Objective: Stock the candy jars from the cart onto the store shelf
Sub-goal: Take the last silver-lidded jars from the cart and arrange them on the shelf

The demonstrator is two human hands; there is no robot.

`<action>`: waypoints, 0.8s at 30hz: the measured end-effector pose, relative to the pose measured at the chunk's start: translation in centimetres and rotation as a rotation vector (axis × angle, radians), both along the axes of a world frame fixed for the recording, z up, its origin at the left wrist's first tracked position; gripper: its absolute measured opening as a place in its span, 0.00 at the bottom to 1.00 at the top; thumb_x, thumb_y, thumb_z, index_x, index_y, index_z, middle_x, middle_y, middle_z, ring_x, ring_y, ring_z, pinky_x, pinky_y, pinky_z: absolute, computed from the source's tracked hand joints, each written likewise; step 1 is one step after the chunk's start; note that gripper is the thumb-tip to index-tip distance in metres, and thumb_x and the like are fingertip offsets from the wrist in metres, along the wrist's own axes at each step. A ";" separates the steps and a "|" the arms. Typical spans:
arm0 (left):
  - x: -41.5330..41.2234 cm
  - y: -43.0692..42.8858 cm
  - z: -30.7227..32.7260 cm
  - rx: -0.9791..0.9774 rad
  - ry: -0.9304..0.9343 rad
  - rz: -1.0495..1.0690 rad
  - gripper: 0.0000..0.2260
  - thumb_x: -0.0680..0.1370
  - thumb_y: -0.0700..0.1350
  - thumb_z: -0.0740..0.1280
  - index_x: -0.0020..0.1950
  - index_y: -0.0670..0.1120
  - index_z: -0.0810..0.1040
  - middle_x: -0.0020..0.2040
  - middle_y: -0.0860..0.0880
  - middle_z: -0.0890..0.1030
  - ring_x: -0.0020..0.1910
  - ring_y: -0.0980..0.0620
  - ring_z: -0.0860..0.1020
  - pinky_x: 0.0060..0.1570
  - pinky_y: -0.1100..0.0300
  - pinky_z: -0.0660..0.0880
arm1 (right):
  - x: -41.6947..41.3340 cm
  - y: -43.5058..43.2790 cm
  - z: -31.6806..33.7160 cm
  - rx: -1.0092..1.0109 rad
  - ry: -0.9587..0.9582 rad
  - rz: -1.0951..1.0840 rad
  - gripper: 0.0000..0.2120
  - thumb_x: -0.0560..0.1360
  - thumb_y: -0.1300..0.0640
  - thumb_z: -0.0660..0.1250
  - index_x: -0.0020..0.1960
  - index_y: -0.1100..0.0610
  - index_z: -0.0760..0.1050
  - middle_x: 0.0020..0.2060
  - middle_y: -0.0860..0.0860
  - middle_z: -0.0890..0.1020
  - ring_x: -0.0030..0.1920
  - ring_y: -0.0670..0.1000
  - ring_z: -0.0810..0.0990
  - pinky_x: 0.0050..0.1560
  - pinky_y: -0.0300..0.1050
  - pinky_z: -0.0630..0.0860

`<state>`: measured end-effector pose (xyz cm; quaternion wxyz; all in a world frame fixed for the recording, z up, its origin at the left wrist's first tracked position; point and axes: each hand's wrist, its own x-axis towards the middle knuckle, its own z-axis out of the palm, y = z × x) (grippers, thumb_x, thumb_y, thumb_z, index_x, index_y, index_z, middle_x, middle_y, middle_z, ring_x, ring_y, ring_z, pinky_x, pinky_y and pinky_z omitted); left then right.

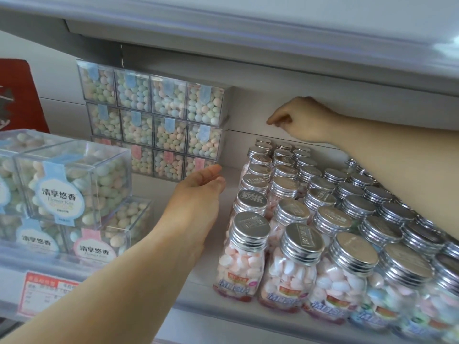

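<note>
Several clear candy jars [293,264] with silver screw lids stand in tight rows on the white store shelf [198,294], filling its right half. My left hand [198,192] reaches flat into the gap left of the jar rows, fingers straight, holding nothing. My right hand [298,120] hovers at the back of the shelf above the rearmost jars, fingers loosely curled downward and empty. My right forearm crosses over the right-hand rows and hides some lids. The cart is out of view.
Clear square candy boxes [154,120] are stacked three high at the back left. More of these boxes [72,189] stand at the front left above a red price tag [47,291]. The shelf above [273,33] hangs low over the hands.
</note>
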<state>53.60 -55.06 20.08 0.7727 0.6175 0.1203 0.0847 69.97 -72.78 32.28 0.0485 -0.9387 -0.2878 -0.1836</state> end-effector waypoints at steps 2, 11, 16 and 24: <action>0.1 -0.1 1.1 0.025 0.030 -0.038 0.21 0.65 0.53 0.67 0.58 0.55 0.81 0.59 0.51 0.82 0.62 0.47 0.78 0.68 0.45 0.70 | -0.5 -1.1 0.4 0.073 0.026 -0.124 0.14 0.78 0.65 0.62 0.59 0.59 0.82 0.58 0.54 0.83 0.61 0.54 0.78 0.58 0.36 0.68; 3.3 -2.1 5.0 0.072 0.091 -0.200 0.26 0.83 0.59 0.52 0.72 0.42 0.70 0.64 0.40 0.79 0.50 0.47 0.83 0.40 0.59 0.79 | -2.4 -3.2 -1.5 0.365 0.587 -0.387 0.10 0.79 0.65 0.60 0.41 0.63 0.76 0.35 0.57 0.78 0.35 0.54 0.78 0.42 0.46 0.77; 3.9 -1.5 3.7 0.120 -0.024 -0.393 0.29 0.85 0.57 0.46 0.43 0.38 0.76 0.25 0.44 0.79 0.18 0.52 0.76 0.17 0.69 0.67 | -2.7 -2.9 -2.1 0.445 0.610 -0.368 0.09 0.78 0.69 0.59 0.45 0.65 0.77 0.37 0.59 0.80 0.39 0.56 0.80 0.44 0.48 0.77; 4.4 -2.1 3.9 0.102 0.073 -0.383 0.29 0.84 0.61 0.47 0.52 0.40 0.78 0.36 0.43 0.84 0.26 0.49 0.81 0.24 0.64 0.75 | -2.9 -3.3 -2.0 0.453 0.633 -0.345 0.11 0.80 0.68 0.57 0.44 0.63 0.77 0.37 0.57 0.78 0.35 0.52 0.77 0.37 0.42 0.77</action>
